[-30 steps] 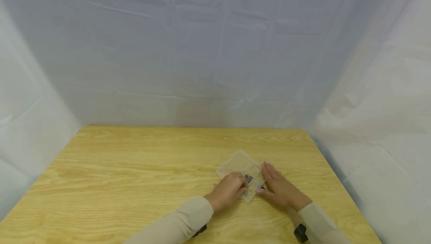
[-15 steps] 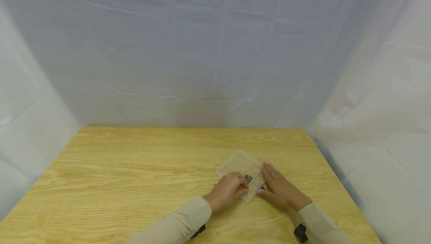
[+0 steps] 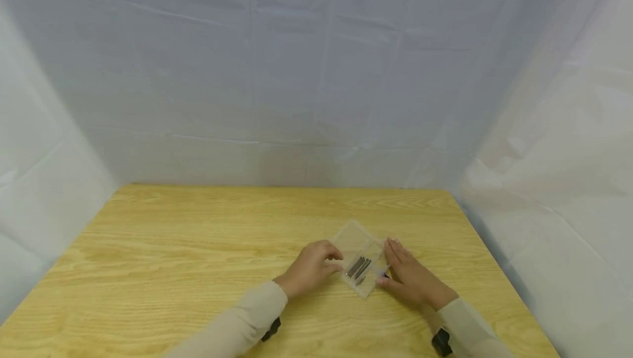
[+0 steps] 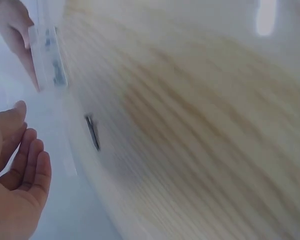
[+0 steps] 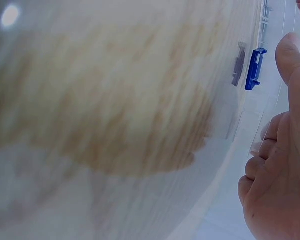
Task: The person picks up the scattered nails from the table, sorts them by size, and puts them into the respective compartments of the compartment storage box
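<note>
A clear plastic box (image 3: 363, 292) stands on the table with its lid (image 3: 352, 235) swung back. Several dark metal nails (image 3: 359, 267) lie side by side within it. My left hand (image 3: 309, 267) is just left of the box, thumb and fingers loosely bent and apart, with nothing between them. In the left wrist view a single nail (image 4: 92, 132) lies on the wood near that hand (image 4: 20, 175); the head view hides it. My right hand (image 3: 415, 278) rests against the box's right side, fingers straight. A blue latch (image 5: 255, 69) shows below the right thumb.
The wood-grain table (image 3: 198, 248) extends widely to the left of the box. White sheeting (image 3: 296, 72) hangs behind the table and on both sides. Black wrist straps (image 3: 442, 341) show at the sleeves.
My left hand has pulled back leftward from over the box, releasing a nail there, and the nails inside are now uncovered. My right hand has stayed in place.
</note>
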